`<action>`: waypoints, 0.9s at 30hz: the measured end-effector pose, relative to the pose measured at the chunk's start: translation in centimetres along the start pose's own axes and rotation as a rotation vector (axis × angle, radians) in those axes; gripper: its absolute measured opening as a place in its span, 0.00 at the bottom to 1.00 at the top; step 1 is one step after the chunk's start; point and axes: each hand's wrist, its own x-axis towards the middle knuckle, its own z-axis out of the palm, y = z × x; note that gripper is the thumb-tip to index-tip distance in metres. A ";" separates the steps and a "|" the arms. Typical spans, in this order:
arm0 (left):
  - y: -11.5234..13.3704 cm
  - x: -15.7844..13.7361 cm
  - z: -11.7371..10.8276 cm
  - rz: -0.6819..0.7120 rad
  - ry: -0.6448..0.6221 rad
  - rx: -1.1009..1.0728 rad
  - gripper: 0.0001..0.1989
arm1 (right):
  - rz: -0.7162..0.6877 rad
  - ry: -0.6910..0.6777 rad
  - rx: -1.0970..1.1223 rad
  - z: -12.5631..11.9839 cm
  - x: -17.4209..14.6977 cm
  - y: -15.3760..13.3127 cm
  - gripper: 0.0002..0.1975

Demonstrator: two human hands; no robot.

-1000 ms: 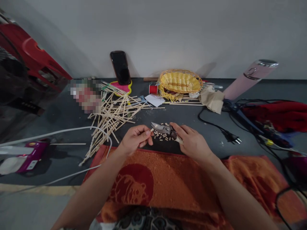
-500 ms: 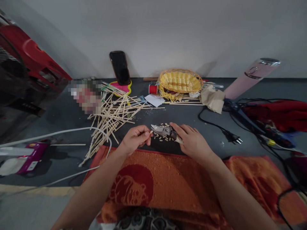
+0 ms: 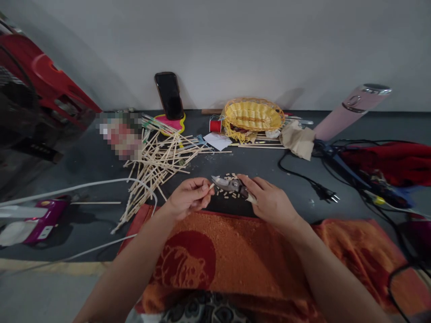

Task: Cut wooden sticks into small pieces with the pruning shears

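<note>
My right hand (image 3: 272, 197) is wrapped round the light handles of pruning shears (image 3: 232, 185), whose metal blades point left. Pinched between the thumb and fingers of my left hand (image 3: 190, 197) is a thin wooden stick (image 3: 212, 186); only its short pale end shows, right by the blade tips. Whether the blades touch it I cannot tell. Under and around the shears lie several short cut pieces of stick (image 3: 226, 196) on the dark table. A loose heap of long wooden sticks (image 3: 161, 157) spreads out beyond my left hand.
Along the wall stand a phone (image 3: 169, 96), a red thread spool (image 3: 215, 125), a yellow wicker basket (image 3: 254, 115) and a pink flask (image 3: 350, 112). A black plug cable (image 3: 323, 192) lies right, a purple power strip (image 3: 49, 220) left. An orange towel (image 3: 249, 251) covers the front edge.
Both hands stay almost in place. The shears and the stick end have shifted only slightly against each other.
</note>
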 end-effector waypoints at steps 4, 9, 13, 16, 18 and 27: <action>-0.9 0.5 0.9 0.238 0.268 0.348 0.14 | 0.053 0.001 -0.010 0.1 0.1 0.2 0.30; -1.5 0.4 1.1 0.315 0.431 0.642 0.10 | 0.033 0.008 -0.017 0.3 0.1 0.2 0.31; -1.3 0.3 0.9 0.266 0.317 0.517 0.11 | 0.021 0.011 0.001 0.4 0.1 0.3 0.31; -1.2 0.3 0.7 0.250 0.260 0.430 0.12 | 0.021 0.019 -0.009 0.4 0.1 0.5 0.32; -1.1 0.3 0.7 0.247 0.254 0.416 0.12 | 0.016 0.023 -0.017 0.3 0.0 0.5 0.32; -1.0 0.5 0.8 0.288 0.368 0.423 0.12 | 0.012 0.037 -0.064 -0.1 -0.1 0.1 0.30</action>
